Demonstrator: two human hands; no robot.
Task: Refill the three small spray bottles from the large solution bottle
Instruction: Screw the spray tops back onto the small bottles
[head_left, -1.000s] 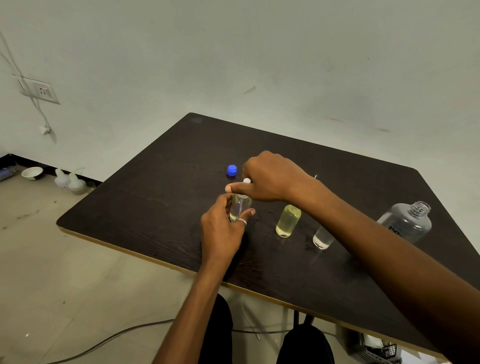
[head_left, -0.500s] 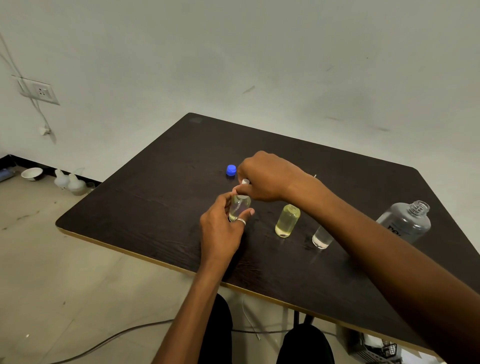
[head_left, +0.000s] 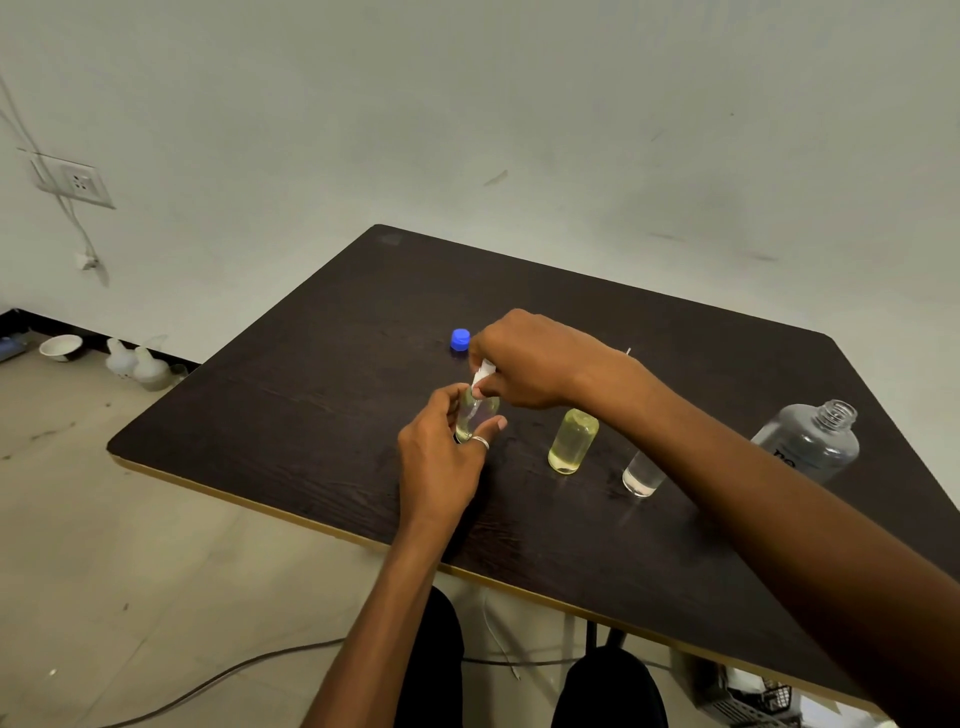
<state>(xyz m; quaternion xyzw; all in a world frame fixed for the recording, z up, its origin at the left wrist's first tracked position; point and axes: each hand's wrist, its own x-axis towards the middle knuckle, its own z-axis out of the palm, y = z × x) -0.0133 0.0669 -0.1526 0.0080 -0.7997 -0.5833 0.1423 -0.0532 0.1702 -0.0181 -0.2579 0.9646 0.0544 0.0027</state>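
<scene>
Head view: I see left hand (head_left: 441, 457) nearest, forearm reaching up from table (head_left: 311, 415) edge, fingers wrapped round leftmost small spray bottle (head_left: 475, 413) standing on table. Same row rightward: yellow-filled bottle (head_left: 572, 441), clear bottle (head_left: 641, 475), then uncapped large solution bottle (head_left: 808, 441). Right arm crosses over them, right hand (head_left: 530, 358) knuckles up, pinching tilted white sprayer top (head_left: 483, 373) at gripped bottle's mouth. Blue cap (head_left: 460, 339) just beyond.

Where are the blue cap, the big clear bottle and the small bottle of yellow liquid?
blue cap (head_left: 460, 339), head view, on its top.
big clear bottle (head_left: 810, 441), head view, on its body below the open neck.
small bottle of yellow liquid (head_left: 572, 441), head view, on the middle of its body.
</scene>
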